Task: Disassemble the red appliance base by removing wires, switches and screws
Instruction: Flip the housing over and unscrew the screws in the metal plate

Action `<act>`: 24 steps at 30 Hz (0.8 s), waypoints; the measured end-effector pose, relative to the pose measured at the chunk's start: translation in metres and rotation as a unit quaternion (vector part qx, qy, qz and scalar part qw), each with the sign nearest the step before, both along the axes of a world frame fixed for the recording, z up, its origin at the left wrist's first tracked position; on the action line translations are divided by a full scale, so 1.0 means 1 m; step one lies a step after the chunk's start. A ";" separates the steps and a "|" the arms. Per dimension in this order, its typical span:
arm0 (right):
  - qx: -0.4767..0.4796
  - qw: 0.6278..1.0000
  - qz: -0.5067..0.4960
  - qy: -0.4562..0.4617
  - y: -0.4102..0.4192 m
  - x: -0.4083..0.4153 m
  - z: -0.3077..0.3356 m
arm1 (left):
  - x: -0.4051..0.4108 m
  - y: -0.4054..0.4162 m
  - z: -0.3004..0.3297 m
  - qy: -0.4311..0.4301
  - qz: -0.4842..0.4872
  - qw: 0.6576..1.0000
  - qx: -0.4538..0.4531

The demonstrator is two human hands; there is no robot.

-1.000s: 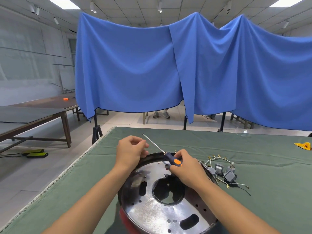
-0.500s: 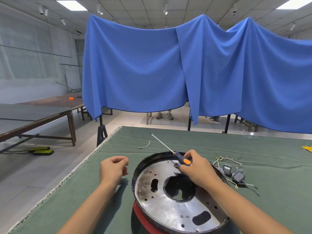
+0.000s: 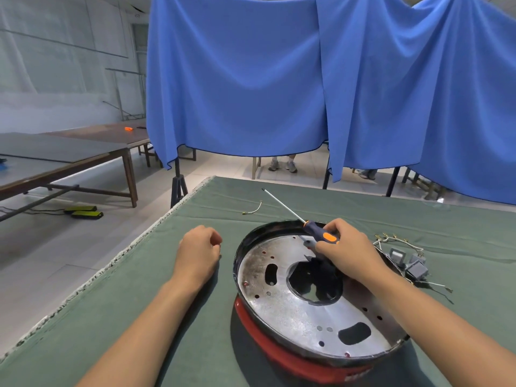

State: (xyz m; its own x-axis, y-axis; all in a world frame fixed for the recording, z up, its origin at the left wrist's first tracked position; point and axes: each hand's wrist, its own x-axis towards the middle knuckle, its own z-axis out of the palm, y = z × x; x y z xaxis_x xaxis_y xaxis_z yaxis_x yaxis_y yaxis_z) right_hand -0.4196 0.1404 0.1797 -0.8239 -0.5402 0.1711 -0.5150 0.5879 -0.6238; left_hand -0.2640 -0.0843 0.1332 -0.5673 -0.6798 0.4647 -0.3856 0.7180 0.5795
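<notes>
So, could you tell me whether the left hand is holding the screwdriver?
No, the right hand grips the screwdriver over the red appliance base; the left hand rests beside it.

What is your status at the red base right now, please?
Right hand grips screwdriver over base. Left hand loosely curled, beside it. Nothing blocking.
</notes>
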 end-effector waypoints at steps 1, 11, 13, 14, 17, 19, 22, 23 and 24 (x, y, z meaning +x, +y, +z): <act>0.000 1.000 0.001 -0.001 0.000 0.000 0.000 | -0.001 0.000 -0.001 -0.037 -0.010 0.999 -0.020; -0.012 1.000 0.012 -0.010 0.001 0.003 0.001 | -0.005 0.004 -0.006 -0.119 -0.026 0.990 -0.069; -0.010 1.000 0.013 -0.010 0.002 0.003 0.001 | -0.002 0.005 -0.003 -0.073 -0.021 0.995 -0.058; -0.007 1.000 0.013 -0.010 0.002 0.003 0.001 | -0.002 0.007 0.001 -0.037 -0.018 0.998 -0.053; -0.005 1.000 0.013 -0.012 0.002 0.004 0.002 | -0.002 0.019 0.022 0.105 -0.024 0.991 0.079; -0.008 1.000 0.013 -0.010 0.003 0.005 0.003 | -0.005 0.030 0.038 0.153 -0.072 0.957 0.236; -0.009 1.000 0.007 0.008 0.004 0.007 0.009 | -0.011 0.045 0.052 0.068 -0.127 0.934 0.328; -0.026 1.000 0.008 0.003 0.006 0.008 0.011 | -0.012 0.049 0.054 0.043 -0.140 0.928 0.343; -0.053 0.998 0.016 -0.009 0.007 0.008 0.013 | -0.013 0.052 0.056 0.027 -0.150 0.922 0.355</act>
State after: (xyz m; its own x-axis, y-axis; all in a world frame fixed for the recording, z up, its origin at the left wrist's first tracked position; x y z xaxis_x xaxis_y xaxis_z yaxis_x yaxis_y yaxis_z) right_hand -0.4115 0.1479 0.1925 -0.8095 -0.5467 0.2139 -0.5212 0.5014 -0.6906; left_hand -0.2771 -0.0320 0.1889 -0.7689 -0.6393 -0.0042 -0.1882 0.2200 0.9572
